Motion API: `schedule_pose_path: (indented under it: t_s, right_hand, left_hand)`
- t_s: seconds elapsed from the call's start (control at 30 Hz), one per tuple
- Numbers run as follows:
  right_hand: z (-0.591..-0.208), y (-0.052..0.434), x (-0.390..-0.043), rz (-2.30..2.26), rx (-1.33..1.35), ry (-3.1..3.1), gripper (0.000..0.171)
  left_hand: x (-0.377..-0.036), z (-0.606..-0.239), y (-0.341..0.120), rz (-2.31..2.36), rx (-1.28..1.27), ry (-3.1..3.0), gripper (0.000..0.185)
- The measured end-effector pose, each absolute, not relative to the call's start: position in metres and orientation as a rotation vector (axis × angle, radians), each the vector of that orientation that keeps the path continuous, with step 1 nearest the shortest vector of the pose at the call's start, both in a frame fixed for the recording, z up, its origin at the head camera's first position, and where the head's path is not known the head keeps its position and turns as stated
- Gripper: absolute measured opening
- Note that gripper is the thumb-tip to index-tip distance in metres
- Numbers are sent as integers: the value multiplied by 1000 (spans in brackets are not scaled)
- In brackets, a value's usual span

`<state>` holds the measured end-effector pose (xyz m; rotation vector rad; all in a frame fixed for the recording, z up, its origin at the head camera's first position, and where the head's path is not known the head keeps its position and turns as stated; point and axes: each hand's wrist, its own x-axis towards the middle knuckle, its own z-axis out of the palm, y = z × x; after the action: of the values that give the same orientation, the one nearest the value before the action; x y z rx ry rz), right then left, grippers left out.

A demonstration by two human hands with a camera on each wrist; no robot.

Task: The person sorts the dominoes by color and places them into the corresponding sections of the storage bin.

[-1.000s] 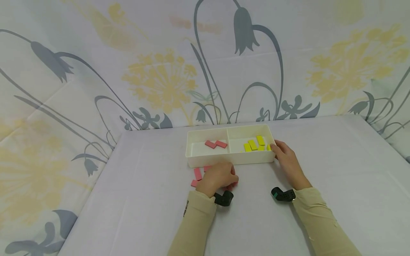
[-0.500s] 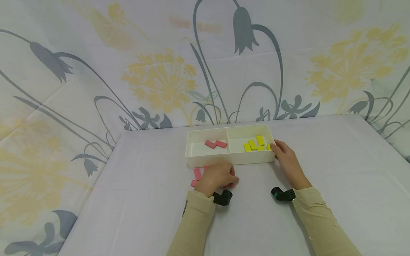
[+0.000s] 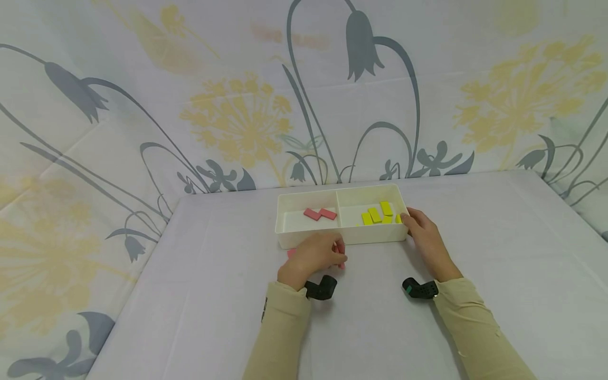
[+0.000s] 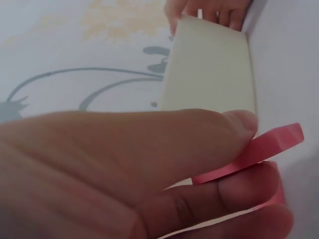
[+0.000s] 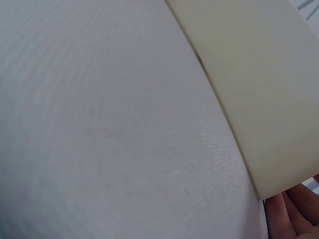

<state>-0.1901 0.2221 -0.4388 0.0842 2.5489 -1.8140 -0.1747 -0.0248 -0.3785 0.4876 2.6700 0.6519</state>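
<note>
My left hand point(image 3: 311, 257) pinches a pink rectangular tile point(image 4: 266, 147) between thumb and fingers, just in front of a white two-compartment box point(image 3: 375, 235). Another pink piece point(image 4: 276, 186) shows behind the fingers in the left wrist view. At the box's right end my right hand point(image 3: 429, 240) grips the wall, its thumb over the rim; the right wrist view has only its fingers point(image 5: 294, 214) at the box corner. Two pink tiles point(image 3: 312, 214) lie in the left compartment, several yellow tiles point(image 3: 374, 215) in the right one.
One more pink tile point(image 3: 291, 253) shows on the white tablecloth point(image 3: 228, 295) beside my left hand, partly hidden by it. A flower-patterned cloth point(image 3: 237, 116) rises behind the table and along its left side.
My left hand has moved slightly up and to the left, closer to the box's front wall, and now covers more of the loose pink tiles. The right hand and box have stayed put.
</note>
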Motion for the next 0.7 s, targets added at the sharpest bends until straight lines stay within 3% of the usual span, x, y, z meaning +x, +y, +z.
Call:
schedule_pose_path:
  t_s: [0.7]
  right_hand:
    - [-438, 222, -190, -1793, 123, 2541, 70]
  left_hand:
    - [-180, -365, -53, 917, 509, 2798, 7]
